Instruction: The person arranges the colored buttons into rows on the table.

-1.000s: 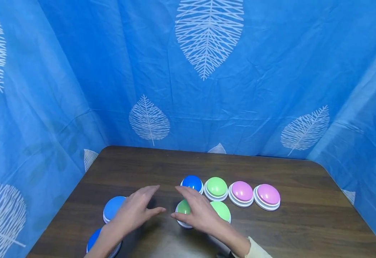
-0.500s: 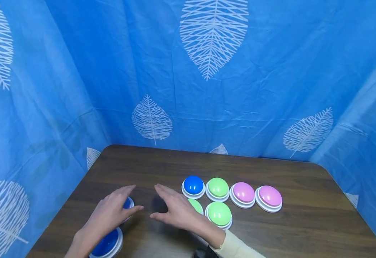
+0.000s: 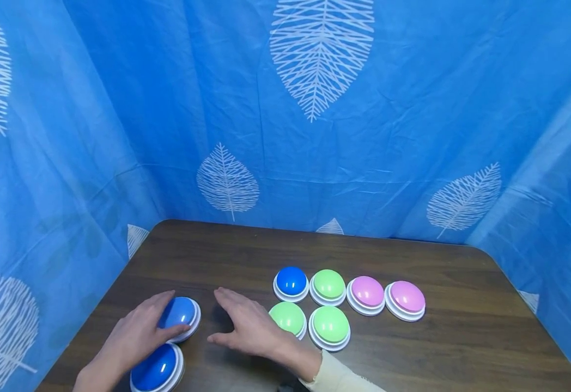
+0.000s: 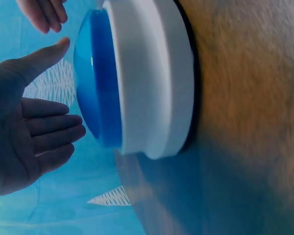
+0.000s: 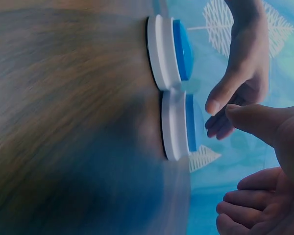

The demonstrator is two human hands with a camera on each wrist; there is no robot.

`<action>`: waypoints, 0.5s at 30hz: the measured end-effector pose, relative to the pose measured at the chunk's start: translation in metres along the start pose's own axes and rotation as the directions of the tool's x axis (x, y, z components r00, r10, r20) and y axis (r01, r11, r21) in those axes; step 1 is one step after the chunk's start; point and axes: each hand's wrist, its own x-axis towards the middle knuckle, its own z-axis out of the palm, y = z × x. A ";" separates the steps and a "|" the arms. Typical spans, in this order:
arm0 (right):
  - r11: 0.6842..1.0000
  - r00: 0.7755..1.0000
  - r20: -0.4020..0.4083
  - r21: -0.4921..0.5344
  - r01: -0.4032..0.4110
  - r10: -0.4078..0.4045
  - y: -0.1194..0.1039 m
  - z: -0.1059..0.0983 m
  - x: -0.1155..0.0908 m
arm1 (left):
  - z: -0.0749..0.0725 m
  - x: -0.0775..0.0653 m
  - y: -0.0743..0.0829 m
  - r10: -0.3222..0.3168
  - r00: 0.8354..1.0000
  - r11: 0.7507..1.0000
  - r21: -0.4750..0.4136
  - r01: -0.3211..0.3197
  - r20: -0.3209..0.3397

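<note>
A blue curtain point(image 3: 393, 109) with white leaf prints filled the back, and in front spread the dark wooden worktop point(image 3: 442, 359). Then the hands! The right hand point(image 3: 253, 326) hung over bare wood, its grip apart and clamped on nothing; the left hand point(image 3: 138, 329) hovered close above the upper blue button point(image 3: 180, 312) at the worktop's left side, grip apart too, contact hard to call. The lower blue button point(image 3: 154, 369) sat just beside its twin, under the left wrist. Good work here, I judged, wanted a level approach: fingertips low on the white base for any lift, a straight push mid-dome for any press, wrist clear of the neighbour. Over to the right, bunched: three green buttons point(image 3: 331, 325), two pink buttons point(image 3: 368, 291), another blue button point(image 3: 291, 281).
</note>
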 end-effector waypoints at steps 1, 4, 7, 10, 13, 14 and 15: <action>1.000 1.000 0.009 0.001 0.001 -0.001 -0.003 0.001 0.003 | -0.001 0.000 -0.002 -0.008 1.000 1.000 0.005 0.008 0.006; 1.000 1.000 0.015 -0.007 0.015 -0.015 -0.008 0.006 0.010 | -0.002 0.002 -0.007 -0.035 0.999 0.999 0.017 0.035 0.025; 1.000 1.000 0.021 -0.016 0.020 -0.020 -0.011 0.012 0.017 | -0.002 0.003 -0.012 -0.054 0.998 0.998 0.024 0.053 0.035; 1.000 1.000 0.030 -0.012 0.004 -0.003 -0.013 0.016 0.023 | -0.002 0.005 -0.017 -0.071 0.996 0.997 0.027 0.070 0.050; 1.000 0.999 0.045 0.002 -0.023 0.023 -0.015 0.021 0.029 | -0.001 0.005 -0.022 -0.078 0.994 0.997 0.020 0.077 0.074; 1.000 0.998 0.050 0.005 -0.030 0.030 -0.015 0.023 0.030 | -0.001 0.004 -0.023 -0.079 0.993 0.997 0.015 0.078 0.082; 0.999 0.998 0.053 0.004 -0.033 0.032 -0.015 0.026 0.032 | -0.001 0.004 -0.024 -0.079 0.993 0.997 0.010 0.079 0.090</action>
